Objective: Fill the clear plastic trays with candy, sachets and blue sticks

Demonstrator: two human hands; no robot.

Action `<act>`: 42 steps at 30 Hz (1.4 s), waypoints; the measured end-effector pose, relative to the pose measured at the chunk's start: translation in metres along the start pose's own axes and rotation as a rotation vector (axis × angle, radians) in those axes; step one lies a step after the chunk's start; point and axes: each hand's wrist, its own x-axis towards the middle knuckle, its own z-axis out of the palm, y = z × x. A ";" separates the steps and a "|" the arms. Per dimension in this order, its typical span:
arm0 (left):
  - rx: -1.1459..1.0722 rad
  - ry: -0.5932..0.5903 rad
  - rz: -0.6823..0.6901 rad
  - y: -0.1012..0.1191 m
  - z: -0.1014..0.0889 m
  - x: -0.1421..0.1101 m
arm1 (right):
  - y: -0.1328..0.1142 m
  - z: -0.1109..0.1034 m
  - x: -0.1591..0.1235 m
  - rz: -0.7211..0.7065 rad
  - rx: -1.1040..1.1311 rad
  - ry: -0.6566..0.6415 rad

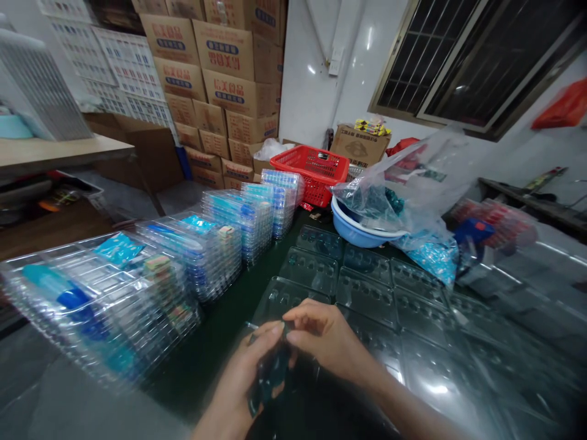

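My left hand (pixel 250 373) is curled around several small, dark teal, glossy pieces (pixel 270 373); their exact kind is blurred. Close against it, my right hand (pixel 323 333) has thumb and forefinger pinched at the top of these pieces, beside my left thumb. Both hands are above the dark green table (pixel 188 354), near its front. Beyond and to the right of them lie clear plastic trays (pixel 367 293) in rows, with moulded hollows. Inside one far tray, a small dark teal bit (pixel 292 259) shows.
Stacks of clear trays (pixel 105 305) holding blue items line the table's left side. Behind the rows stand a red basket (pixel 312 165) and a blue basin (pixel 362 232) with a clear plastic bag (pixel 413 177). More clear containers (pixel 527 275) are at right; cartons (pixel 229 55) rise behind.
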 end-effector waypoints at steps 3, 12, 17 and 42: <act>0.038 0.064 0.017 0.001 0.000 0.002 | 0.000 0.005 -0.005 0.023 -0.017 -0.015; -0.219 0.097 -0.045 0.012 -0.010 0.005 | 0.026 -0.055 0.075 -0.127 -0.858 0.275; -0.269 0.117 -0.052 0.017 -0.015 0.001 | 0.052 -0.077 0.127 -0.040 -1.066 0.233; -0.204 0.065 -0.114 0.006 0.005 0.007 | -0.032 -0.014 0.031 -0.374 -0.784 -0.407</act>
